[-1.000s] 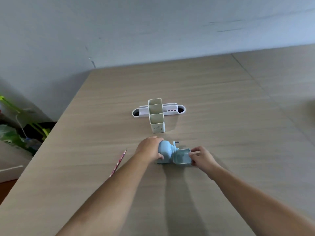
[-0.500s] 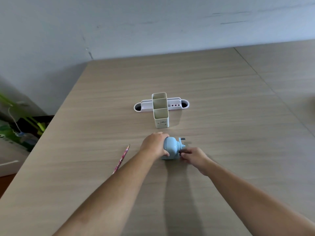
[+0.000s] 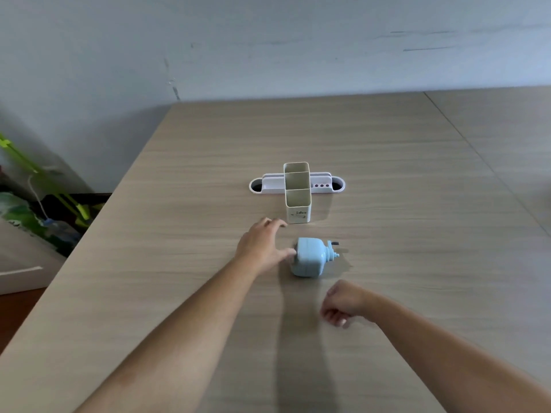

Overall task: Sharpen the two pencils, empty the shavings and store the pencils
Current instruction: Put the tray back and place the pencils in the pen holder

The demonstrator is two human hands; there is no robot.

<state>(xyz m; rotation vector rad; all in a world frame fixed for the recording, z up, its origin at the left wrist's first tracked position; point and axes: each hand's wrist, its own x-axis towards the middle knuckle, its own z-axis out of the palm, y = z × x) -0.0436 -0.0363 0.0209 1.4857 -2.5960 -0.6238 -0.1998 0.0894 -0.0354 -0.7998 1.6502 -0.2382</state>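
Observation:
A light blue crank pencil sharpener (image 3: 308,259) stands on the wooden table (image 3: 387,204), its handle pointing right. My left hand (image 3: 262,247) is open just left of it, fingers spread, thumb against the sharpener's side. My right hand (image 3: 343,304) hangs nearer to me and apart from the sharpener, fingers curled with nothing in them. Behind the sharpener stands a beige pencil holder (image 3: 297,204) with several compartments, set across a low white organiser tray (image 3: 268,184). No pencil shows in this view.
The table's left edge (image 3: 98,222) runs diagonally, with green items and a bottle (image 3: 56,225) on the floor beyond it. A grey wall closes the far side. A seam (image 3: 477,150) splits the table top at the right.
The shavings drawer went back into the sharpener. My right hand then let go and drew back toward me. My left hand released its grip and opened. The pencil at the left is no longer visible.

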